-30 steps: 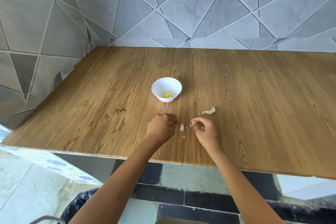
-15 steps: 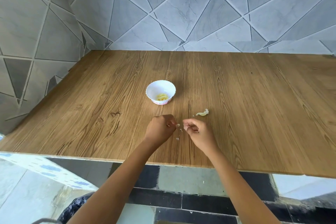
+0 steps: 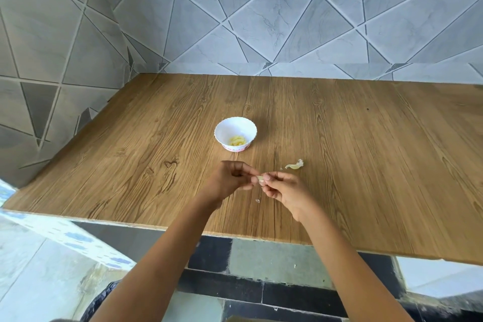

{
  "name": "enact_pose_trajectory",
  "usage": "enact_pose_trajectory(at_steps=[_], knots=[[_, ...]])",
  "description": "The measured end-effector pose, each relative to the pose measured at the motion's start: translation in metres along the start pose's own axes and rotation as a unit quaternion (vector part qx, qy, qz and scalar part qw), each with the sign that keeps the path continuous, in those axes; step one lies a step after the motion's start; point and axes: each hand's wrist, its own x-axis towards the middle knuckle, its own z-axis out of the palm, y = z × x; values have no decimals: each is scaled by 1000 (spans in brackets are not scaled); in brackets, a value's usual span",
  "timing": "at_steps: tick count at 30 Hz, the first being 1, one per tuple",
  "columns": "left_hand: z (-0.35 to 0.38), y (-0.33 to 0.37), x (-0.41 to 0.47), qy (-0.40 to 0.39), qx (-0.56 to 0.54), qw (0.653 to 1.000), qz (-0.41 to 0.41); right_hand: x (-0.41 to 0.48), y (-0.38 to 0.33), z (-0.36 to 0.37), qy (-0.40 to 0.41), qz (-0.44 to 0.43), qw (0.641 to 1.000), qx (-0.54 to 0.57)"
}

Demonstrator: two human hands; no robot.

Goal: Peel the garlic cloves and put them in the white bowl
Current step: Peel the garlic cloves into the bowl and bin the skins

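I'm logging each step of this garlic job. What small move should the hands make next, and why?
Probably the right hand should strip skin off the garlic clove while the left hand pinches it: both hold it between fingertips, short of the white bowl, where peeled cloves already lie. Whether skin is left is too small to tell.

Both bare forearms are extending in from the near edge. The left forearm (image 3: 162, 256) is slanting toward the right and the right forearm (image 3: 347, 256) toward the left, so the hands are meeting fingertip to fingertip. The left hand (image 3: 230, 180), fingers curled, is pinching a garlic clove (image 3: 260, 178). The right hand (image 3: 285, 191), knuckles bent, is pinching the same clove from the other side.
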Motion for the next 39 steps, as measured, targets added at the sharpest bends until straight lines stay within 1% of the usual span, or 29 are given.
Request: enact_pose_trajectory(at_steps=[2, 3, 4, 5, 6, 7, 9, 10, 11, 13, 16, 18, 19, 22, 27, 29, 31, 34, 35, 37, 39], knots=[[0, 0, -1, -6, -37, 999, -19, 0, -1, 0, -4, 12, 1000, 28], [0, 0, -1, -2, -48, 998, -29, 0, -1, 0, -4, -2, 1000, 15], [1, 0, -1, 5, -54, 998, -36, 0, 1, 0, 4, -34, 999, -27], [2, 0, -1, 17, -53, 998, -41, 0, 4, 1, 19, -84, 992, -91], [4, 0, -1, 30, -51, 997, -43, 0, 7, 1, 42, -147, 974, -166], [6, 0, -1, 44, -48, 997, -43, 1, 11, 3, 70, -217, 944, -237], [9, 0, -1, 65, -44, 996, -37, 4, 18, 5, 122, -344, 865, -344], [11, 0, -1, 73, -44, 996, -34, 6, 21, 7, 141, -379, 836, -370], [11, 0, -1, 77, -46, 995, -33, 6, 22, 8, 151, -394, 825, -377], [12, -1, -1, 81, -57, 994, -36, 7, 24, 10, 147, -386, 839, -354], [11, -4, -1, 83, -81, 992, -56, 10, 28, 11, 136, -333, 872, -332], [10, -6, 0, 80, -93, 990, -68, 11, 28, 12, 139, -302, 885, -327], [9, -7, -1, 81, -94, 990, -69, 10, 27, 11, 145, -298, 885, -328], [3, -9, -1, 85, -95, 990, -62, 10, 27, 4, 144, -315, 870, -351], [-3, -12, -3, 83, -106, 989, -64, 5, 27, 0, 135, -297, 885, -333], [-3, -13, -3, 86, -116, 987, -66, 3, 24, 4, 105, -304, 888, -329], [-2, -12, -4, 88, -117, 987, -67, 1, 22, 9, 80, -309, 887, -333], [-3, -12, -4, 80, -115, 988, -69, 2, 20, 12, 83, -329, 879, -335], [-3, -13, -4, 75, -115, 988, -70, 3, 20, 12, 80, -328, 882, -328], [-4, -14, -4, 61, -123, 988, -70, 1, 18, 11, 62, -291, 912, -284], [-6, -15, -5, 45, -136, 988, -65, -1, 14, 10, 35, -203, 959, -193]])
